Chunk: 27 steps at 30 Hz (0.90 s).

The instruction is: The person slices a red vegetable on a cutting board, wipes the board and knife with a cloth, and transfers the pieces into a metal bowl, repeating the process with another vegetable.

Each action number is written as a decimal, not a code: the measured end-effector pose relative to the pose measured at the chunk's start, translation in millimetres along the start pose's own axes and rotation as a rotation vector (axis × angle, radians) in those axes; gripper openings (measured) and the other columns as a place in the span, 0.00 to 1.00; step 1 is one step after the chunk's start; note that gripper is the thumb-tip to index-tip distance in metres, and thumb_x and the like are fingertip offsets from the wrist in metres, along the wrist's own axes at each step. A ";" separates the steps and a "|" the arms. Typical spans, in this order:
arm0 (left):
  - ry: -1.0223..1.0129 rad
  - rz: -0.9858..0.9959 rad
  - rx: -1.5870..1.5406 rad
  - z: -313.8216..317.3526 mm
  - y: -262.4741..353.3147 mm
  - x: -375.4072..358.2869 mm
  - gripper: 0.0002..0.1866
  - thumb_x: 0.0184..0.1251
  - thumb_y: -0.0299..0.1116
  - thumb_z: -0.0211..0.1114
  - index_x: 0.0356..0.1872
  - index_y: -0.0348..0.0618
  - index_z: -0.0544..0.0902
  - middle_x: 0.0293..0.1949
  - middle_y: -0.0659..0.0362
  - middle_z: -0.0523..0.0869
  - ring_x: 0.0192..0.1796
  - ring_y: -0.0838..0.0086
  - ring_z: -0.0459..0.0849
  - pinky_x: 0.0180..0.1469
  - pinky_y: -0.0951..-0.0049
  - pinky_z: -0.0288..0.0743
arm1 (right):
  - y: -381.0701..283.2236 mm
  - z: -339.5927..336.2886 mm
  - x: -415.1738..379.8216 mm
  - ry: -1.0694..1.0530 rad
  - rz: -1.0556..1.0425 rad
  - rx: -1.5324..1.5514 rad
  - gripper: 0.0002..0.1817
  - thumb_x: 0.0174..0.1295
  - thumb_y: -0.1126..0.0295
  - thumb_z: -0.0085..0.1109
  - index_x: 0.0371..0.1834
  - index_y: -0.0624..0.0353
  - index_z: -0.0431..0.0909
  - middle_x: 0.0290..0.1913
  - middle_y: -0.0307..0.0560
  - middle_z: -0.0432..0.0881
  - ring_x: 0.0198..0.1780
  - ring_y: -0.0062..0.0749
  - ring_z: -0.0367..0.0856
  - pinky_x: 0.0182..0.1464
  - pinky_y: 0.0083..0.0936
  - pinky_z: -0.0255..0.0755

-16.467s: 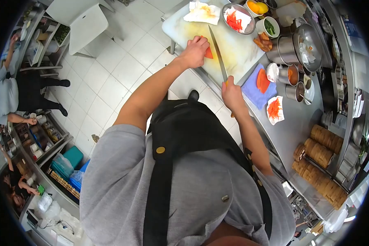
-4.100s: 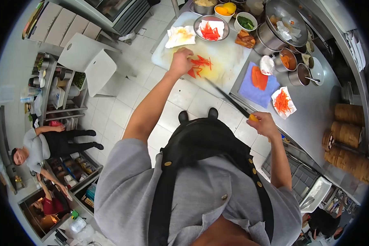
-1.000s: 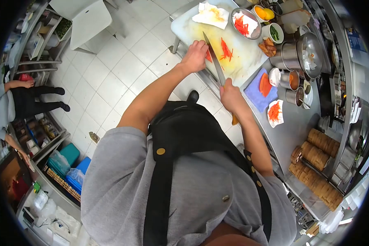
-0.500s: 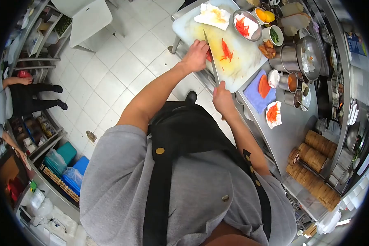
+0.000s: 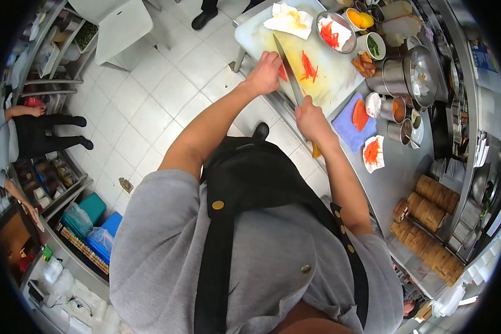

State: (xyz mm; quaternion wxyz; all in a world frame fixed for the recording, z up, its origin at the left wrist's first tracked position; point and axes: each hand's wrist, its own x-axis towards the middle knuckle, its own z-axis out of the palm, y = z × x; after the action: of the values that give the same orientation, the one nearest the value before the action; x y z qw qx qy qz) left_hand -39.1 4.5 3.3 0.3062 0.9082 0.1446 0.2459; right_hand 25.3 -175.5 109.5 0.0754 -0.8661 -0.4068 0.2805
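My right hand [image 5: 313,118] grips the handle of a long kitchen knife [image 5: 287,65], whose blade lies along the near left part of the white cutting board [image 5: 335,92]. Curled on the board's edge, my left hand [image 5: 265,73] holds down a red-orange food piece [image 5: 283,73] beside the blade; most of that piece is hidden by the fingers. On the blade's other side lies a small pile of thin red strips [image 5: 308,67]. Paper with yellow bits [image 5: 288,21] sits at the far end of the board.
A metal bowl of red strips [image 5: 329,38], small containers [image 5: 372,47] and pots line the counter. A purple cloth [image 5: 348,131] bears an orange-red slab [image 5: 360,115]. Bamboo steamers [image 5: 426,253] stand lower right. A person [image 5: 36,131] is at left; a dark shoe [image 5: 204,19] shows above.
My right hand and the knife have moved forward, away from my body. My left hand stays almost in place. Another person's dark shoe and leg have come into view at the top.
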 end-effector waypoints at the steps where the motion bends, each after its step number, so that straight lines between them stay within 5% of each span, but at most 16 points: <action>1: -0.015 -0.023 -0.009 -0.4 -0.1 -1.0 0.15 0.52 0.19 0.59 0.44 0.32 0.76 0.49 0.44 0.73 0.52 0.49 0.70 0.58 0.57 0.69 | -0.2 1.8 -8.6 -0.001 0.000 0.000 0.16 0.68 0.66 0.46 0.47 0.69 0.61 0.34 0.79 0.79 0.39 0.73 0.79 0.44 0.59 0.73; 9: 0.027 -0.035 -0.043 3.4 1.2 -9.6 0.15 0.52 0.19 0.60 0.44 0.33 0.77 0.48 0.45 0.75 0.53 0.50 0.71 0.59 0.60 0.69 | 6.1 22.6 1.3 0.086 0.025 0.005 0.17 0.67 0.66 0.46 0.50 0.70 0.61 0.29 0.77 0.79 0.36 0.75 0.79 0.44 0.60 0.72; 12: 0.065 -0.006 -0.056 4.4 -3.7 -5.5 0.15 0.51 0.18 0.61 0.43 0.33 0.78 0.47 0.46 0.75 0.53 0.51 0.72 0.58 0.61 0.70 | -12.0 -12.4 -9.5 -0.109 0.122 0.031 0.17 0.68 0.65 0.46 0.50 0.70 0.61 0.34 0.79 0.79 0.41 0.75 0.78 0.47 0.58 0.72; 16: 0.134 0.033 -0.079 7.5 -9.2 -5.8 0.14 0.50 0.19 0.62 0.41 0.33 0.79 0.46 0.47 0.76 0.51 0.52 0.73 0.56 0.61 0.71 | 21.2 57.1 -2.2 0.049 0.101 0.024 0.18 0.68 0.64 0.45 0.50 0.69 0.61 0.31 0.78 0.78 0.39 0.74 0.79 0.45 0.59 0.72; 23: 0.151 0.050 -0.099 4.7 -9.2 -7.9 0.13 0.51 0.19 0.63 0.40 0.33 0.79 0.45 0.46 0.77 0.49 0.52 0.74 0.55 0.61 0.72 | -10.5 -2.2 -10.7 -0.040 0.075 -0.031 0.17 0.69 0.64 0.44 0.48 0.70 0.61 0.32 0.78 0.79 0.40 0.74 0.79 0.47 0.59 0.72; 27: 0.191 0.082 -0.088 9.3 -12.0 -8.3 0.11 0.51 0.21 0.62 0.37 0.34 0.79 0.43 0.48 0.77 0.49 0.53 0.73 0.56 0.62 0.71 | 17.3 53.9 4.0 0.033 0.076 0.050 0.17 0.69 0.65 0.44 0.49 0.70 0.61 0.34 0.79 0.79 0.39 0.73 0.79 0.46 0.61 0.71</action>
State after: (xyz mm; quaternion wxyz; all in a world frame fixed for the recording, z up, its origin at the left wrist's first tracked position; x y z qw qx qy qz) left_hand -42.4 5.8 -13.6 0.3200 0.8716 0.1248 0.3498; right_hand 9.3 -189.1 56.8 0.0932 -0.8833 -0.3652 0.2789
